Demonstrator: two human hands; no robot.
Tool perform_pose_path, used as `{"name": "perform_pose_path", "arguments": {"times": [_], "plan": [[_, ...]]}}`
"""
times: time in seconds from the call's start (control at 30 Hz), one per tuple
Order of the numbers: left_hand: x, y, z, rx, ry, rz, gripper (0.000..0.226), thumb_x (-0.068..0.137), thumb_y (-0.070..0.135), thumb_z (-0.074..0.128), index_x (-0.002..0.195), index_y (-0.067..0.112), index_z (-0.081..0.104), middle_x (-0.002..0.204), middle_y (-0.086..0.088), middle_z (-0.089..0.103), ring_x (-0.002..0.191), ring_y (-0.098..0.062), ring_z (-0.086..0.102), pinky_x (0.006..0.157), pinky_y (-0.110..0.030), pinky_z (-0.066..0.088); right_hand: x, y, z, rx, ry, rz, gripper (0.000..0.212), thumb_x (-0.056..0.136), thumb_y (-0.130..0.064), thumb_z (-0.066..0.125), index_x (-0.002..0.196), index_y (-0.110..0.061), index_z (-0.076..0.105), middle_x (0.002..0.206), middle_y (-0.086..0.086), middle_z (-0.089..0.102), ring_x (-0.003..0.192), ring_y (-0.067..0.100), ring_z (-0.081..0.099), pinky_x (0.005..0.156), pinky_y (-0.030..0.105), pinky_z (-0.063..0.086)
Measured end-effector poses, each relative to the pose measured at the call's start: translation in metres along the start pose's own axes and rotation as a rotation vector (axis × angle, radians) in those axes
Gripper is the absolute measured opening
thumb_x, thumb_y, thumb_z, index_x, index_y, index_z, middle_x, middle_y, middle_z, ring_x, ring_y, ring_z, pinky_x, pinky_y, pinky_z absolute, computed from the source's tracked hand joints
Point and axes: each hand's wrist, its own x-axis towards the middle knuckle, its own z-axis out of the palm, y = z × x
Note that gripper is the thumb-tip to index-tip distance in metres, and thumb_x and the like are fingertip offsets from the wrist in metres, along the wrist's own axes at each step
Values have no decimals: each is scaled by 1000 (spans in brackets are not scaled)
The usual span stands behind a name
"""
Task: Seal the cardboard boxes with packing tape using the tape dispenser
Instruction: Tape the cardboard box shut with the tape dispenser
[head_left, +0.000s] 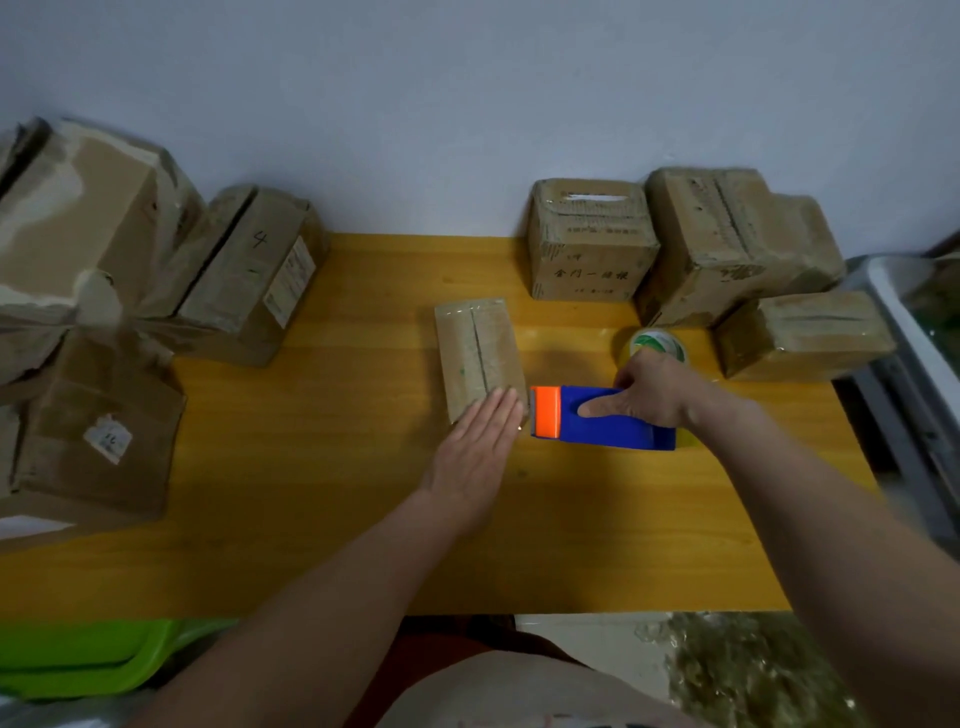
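near edge: table front edge runs across the bottom, bare wood between it and the hands; green bin below at left, contents not visible
left hand: flat, fingers straight and together, pressing on the near end of the small box
small box: flaps closed, centre seam runs away from the camera, glossy tape over the top; contents hidden
right hand: gripping the tape dispenser, thumb across its blue side, other fingers curled over the top
tape dispenser: blue body, orange front end just beside the box's near right corner; touching or not, can't tell
tape roll: on the table just behind the right hand, partly hidden
right side: three taped boxes packed together at the far right corner
left side: stack of larger cartons crowding the left edge, all closed
far edge: table ends at the wall; open wood between the two box groups
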Motion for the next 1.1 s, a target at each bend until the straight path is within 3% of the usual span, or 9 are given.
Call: {"name": "perform_pose_path", "arguments": {"times": [0.23, 0.37, 0.47, 0.63, 0.8, 0.93, 1.1], "plan": [[1, -5, -8, -31, -37, -23, 84, 93, 5, 38, 148, 12, -25, 157, -6, -29, 144, -19, -26, 113, -33, -22, -3, 24, -6, 141, -81, -43, 39, 75, -53, 72, 87, -17, 63, 79, -1, 63, 76, 12, 58, 58, 23, 40], [1, -7, -3, -18, -46, -18, 85, 93, 8, 39, 147, 12, -26, 156, -6, -30, 144, -19, -27, 116, -35, -18, -6, 41, -9, 125, -63, -30, 40, 71, -56, 74, 79, -20, 59, 78, -1, 61, 73, 12, 57, 58, 23, 38], [2, -8, -1, -15, -31, -27, 87, 92, 8, 41, 147, 13, -26, 157, -5, -30, 144, -19, -28, 115, -34, -20, -6, 43, -13, 120, -78, -14, 45, 70, -57, 75, 85, -18, 60, 83, 1, 63, 77, 14, 58, 60, 25, 40], [2, -7, -1, -52, -33, -61, 94, 89, 2, 44, 147, 22, -27, 156, -6, -30, 143, -22, -28, 113, -34, -21, -6, 25, -11, -65, -63, 47, 45, 77, -56, 70, 88, -14, 58, 90, 5, 62, 85, 21, 58, 69, 31, 46], [3, -9, -2, -57, -62, -121, 102, 86, -3, 48, 146, 31, -28, 151, -13, -36, 140, -28, -33, 108, -37, -24, -7, -9, 2, -285, 14, 107, 50, 83, -57, 63, 76, -12, 42, 79, 5, 50, 77, 24, 53, 60, 30, 40], [5, -10, -1, -87, -39, -112, 100, 88, 0, 49, 147, 31, -26, 156, -13, -30, 143, -27, -30, 113, -36, -20, -1, -31, 13, -422, 121, 62, 43, 85, -55, 61, 89, -16, 44, 85, 4, 53, 80, 23, 53, 67, 33, 44], [4, -12, 1, -112, -48, -119, 102, 91, 6, 53, 144, 33, -30, 156, -13, -30, 143, -27, -29, 115, -37, -19, 7, -25, 27, -565, 243, 113, 23, 93, -40, 55, 86, -18, 55, 77, -1, 48, 81, 20, 54, 67, 30, 41]]}}
